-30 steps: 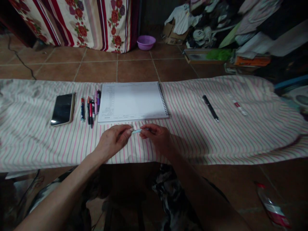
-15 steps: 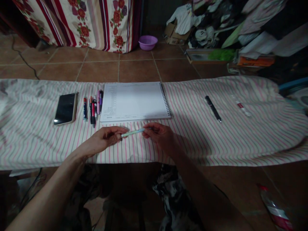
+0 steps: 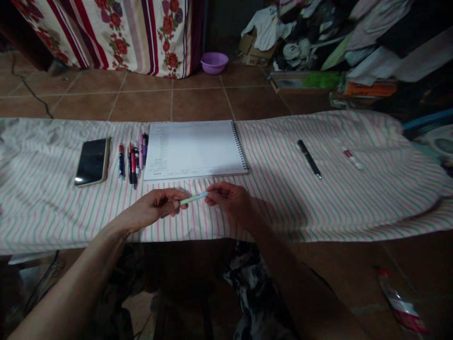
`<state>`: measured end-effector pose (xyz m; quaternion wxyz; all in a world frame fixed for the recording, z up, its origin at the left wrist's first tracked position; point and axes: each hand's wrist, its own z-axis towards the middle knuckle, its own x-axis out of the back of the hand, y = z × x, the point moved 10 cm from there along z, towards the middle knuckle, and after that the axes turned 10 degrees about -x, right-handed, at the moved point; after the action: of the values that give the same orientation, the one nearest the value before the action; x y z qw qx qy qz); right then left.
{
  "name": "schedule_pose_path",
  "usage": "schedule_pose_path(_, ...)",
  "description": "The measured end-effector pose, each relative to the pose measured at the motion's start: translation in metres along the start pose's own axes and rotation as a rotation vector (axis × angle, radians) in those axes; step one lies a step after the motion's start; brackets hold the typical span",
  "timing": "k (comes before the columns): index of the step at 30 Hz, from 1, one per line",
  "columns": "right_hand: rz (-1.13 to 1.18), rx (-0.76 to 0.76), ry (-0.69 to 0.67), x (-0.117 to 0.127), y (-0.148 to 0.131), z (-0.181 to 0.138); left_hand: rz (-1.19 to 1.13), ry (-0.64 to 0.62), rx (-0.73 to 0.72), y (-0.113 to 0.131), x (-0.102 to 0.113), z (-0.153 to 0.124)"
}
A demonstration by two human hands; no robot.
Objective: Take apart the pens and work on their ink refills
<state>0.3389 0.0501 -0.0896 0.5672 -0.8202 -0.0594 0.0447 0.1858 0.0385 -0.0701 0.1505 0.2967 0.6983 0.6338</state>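
A slim pale green and light blue pen point(image 3: 193, 198) is stretched between my two hands, just in front of the notebook. My left hand point(image 3: 163, 204) pinches its green end, and my right hand point(image 3: 227, 196) pinches the blue end. Fingers cover both tips of the pen. Beyond the hands lies an open spiral notebook point(image 3: 198, 146) with a white page, its wire binding on the right. Several pens point(image 3: 133, 163) lie side by side along the notebook's left edge.
A phone point(image 3: 92, 161) lies left of the pens. Out to the right are a black pen point(image 3: 309, 159) and a white tube with a red band point(image 3: 349, 155). All rest on a striped cloth point(image 3: 276, 208). A plastic bottle point(image 3: 401, 302) lies on the floor at lower right.
The pen is still held by both hands, which have barely moved; a little more of its green end shows by my left fingers. The whole view has shifted slightly.
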Motion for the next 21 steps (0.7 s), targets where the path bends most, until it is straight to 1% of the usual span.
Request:
schedule_pose_path(3, -0.028, -0.02, -0.057, -0.008, 0.0, -0.002, 0.051, -0.042, 0.009, 0.0, -0.006, 0.001)
schedule_pose_path(6, -0.05, -0.029, -0.123, -0.016, 0.001, -0.004, 0.079, -0.03, 0.003, -0.001, -0.006, 0.001)
schedule_pose_path(12, -0.091, -0.031, -0.123, -0.015, 0.007, -0.005, 0.044, -0.012, -0.003, -0.005, -0.006, 0.001)
schedule_pose_path(17, -0.145, 0.032, -0.182, -0.02, 0.007, -0.007, 0.029, -0.022, 0.044, -0.007, -0.008, 0.002)
schedule_pose_path(21, -0.133, 0.018, -0.216, -0.024, 0.007, -0.009, 0.031, -0.004, 0.074, -0.008, -0.007, 0.001)
